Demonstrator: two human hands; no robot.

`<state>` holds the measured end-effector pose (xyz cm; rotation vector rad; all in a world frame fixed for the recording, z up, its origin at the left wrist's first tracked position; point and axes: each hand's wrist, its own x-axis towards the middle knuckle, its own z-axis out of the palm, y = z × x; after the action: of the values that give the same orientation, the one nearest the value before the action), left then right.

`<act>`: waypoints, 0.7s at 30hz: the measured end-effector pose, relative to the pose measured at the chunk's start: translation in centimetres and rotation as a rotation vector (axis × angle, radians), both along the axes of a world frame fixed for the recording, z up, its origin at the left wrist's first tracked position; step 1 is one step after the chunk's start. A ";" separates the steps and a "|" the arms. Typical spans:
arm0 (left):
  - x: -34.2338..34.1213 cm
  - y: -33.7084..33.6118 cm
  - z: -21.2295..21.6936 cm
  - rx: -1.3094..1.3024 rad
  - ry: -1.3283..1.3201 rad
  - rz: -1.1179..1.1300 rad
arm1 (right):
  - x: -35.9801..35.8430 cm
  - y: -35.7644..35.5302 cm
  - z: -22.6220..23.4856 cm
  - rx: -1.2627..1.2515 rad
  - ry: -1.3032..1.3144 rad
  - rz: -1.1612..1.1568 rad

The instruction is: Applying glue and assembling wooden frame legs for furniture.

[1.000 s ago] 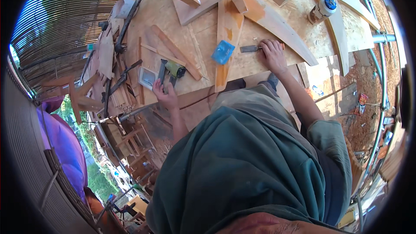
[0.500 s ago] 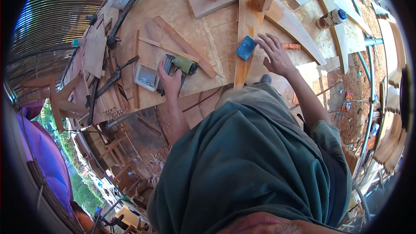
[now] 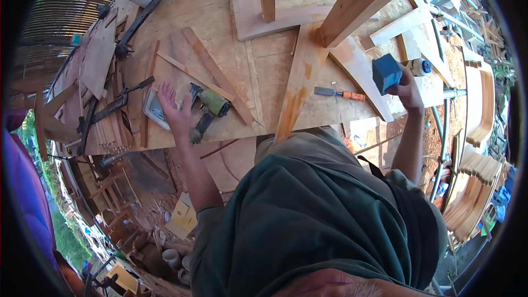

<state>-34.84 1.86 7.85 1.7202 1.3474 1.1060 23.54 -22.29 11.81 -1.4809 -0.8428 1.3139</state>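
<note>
Half a second ago the blue block (image 3: pixel 387 73) lay on the orange-stained board (image 3: pixel 300 85); now, watching from far off, I see it picked up by the right hand (image 3: pixel 408 93) and carried away to the right. Those fingers are closed around the block, and it sits at their left side, over the pale curved wood (image 3: pixel 360 71). Just past these fingers, to the right, is the bottle (image 3: pixel 421 67) with the blue cap. To their left, on the counter (image 3: pixel 206 3), lies the chisel (image 3: pixel 340 94) with its orange handle.

My left hand (image 3: pixel 175 109) has let go, and its fingers are spread wide with nothing in them. Right beside them, on the right, is the green nail gun (image 3: pixel 214 102). I cannot tell if the thumb touches it. Just left of these fingers sits the clear plastic box (image 3: pixel 155 111), partly hidden by them. A bit past their tips are the thin wood strips (image 3: pixel 204 58).
</note>
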 end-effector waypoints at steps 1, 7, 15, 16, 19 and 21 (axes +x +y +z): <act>0.5 0.7 1.3 0.022 0.004 -0.030 | 2.0 -0.1 -0.7 0.144 0.114 -0.195; 9.0 8.4 13.6 0.236 0.058 -0.158 | 7.3 16.1 -1.2 0.572 0.345 -0.468; 20.8 19.4 14.6 -0.024 -0.155 -0.226 | 5.9 34.5 -2.8 0.419 0.788 -0.384; 22.7 20.5 13.5 -0.096 -0.215 -0.222 | 5.7 36.0 -3.6 0.376 0.756 -0.393; 21.6 25.7 9.1 -0.053 0.219 -0.322 | 5.3 38.2 -5.0 0.280 0.495 -0.265; 18.7 31.6 5.0 -0.174 -0.029 -0.359 | 4.1 39.9 -5.3 0.228 0.445 -0.152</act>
<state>-16.16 33.42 12.85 1.7236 1.0306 0.7842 27.60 17.59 6.50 -1.0012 -0.5545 1.3161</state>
